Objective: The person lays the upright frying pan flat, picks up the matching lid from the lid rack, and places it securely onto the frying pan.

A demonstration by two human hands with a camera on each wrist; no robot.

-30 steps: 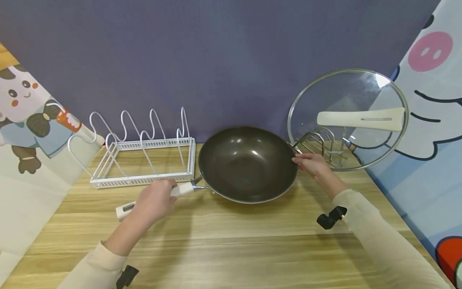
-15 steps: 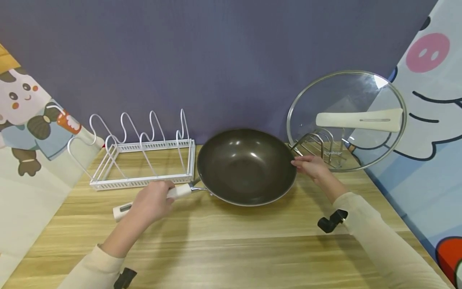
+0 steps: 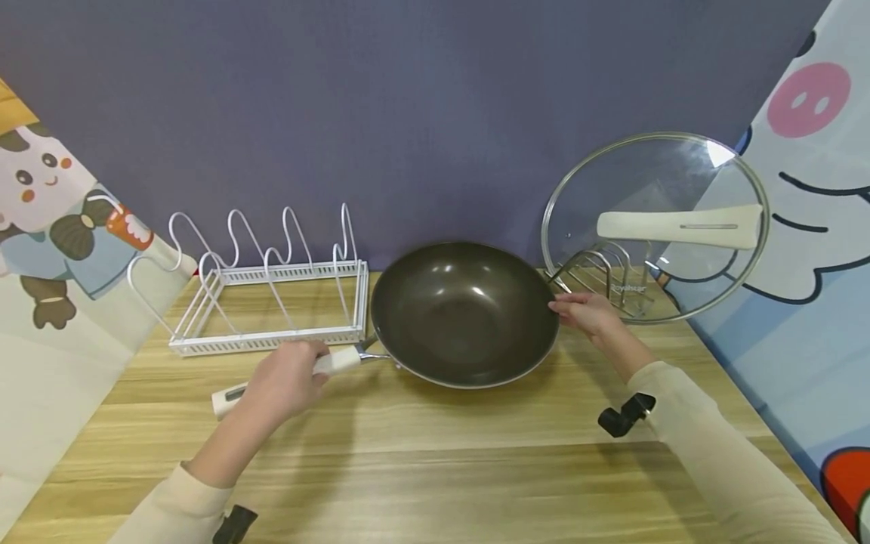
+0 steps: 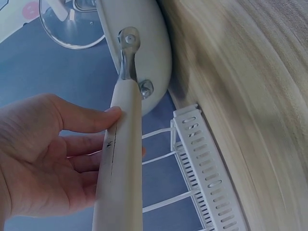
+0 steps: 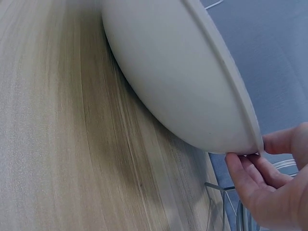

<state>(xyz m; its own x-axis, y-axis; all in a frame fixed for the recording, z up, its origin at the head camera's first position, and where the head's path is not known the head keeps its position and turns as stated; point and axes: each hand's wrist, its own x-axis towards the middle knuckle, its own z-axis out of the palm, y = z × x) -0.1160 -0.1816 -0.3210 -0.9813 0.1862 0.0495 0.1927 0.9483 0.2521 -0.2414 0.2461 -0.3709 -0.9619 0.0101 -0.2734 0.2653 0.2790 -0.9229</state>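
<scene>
A wok [image 3: 465,313] with a dark inside and a pale outer wall [image 5: 178,72] is at the middle of the table, its open side tipped toward the head camera. My left hand [image 3: 288,378] grips its cream handle [image 4: 122,159], thumb on the near side and fingers curled behind. At the opposite side, my right hand [image 3: 587,313] pinches the rim, with the thumb inside and the fingers under the outer wall, as the right wrist view shows. The wok's underside sits close over the wood.
A white wire rack [image 3: 268,336] stands left of the wok. To the right, a glass lid [image 3: 652,177] with a cream handle [image 3: 680,225] stands upright in a small metal rack [image 3: 612,264]. A dark panel [image 3: 435,113] rises behind the table [image 3: 476,468].
The wok has shifted very slightly toward me and to the left, both hands moving with it. Over the last half second it stays nearly still.
</scene>
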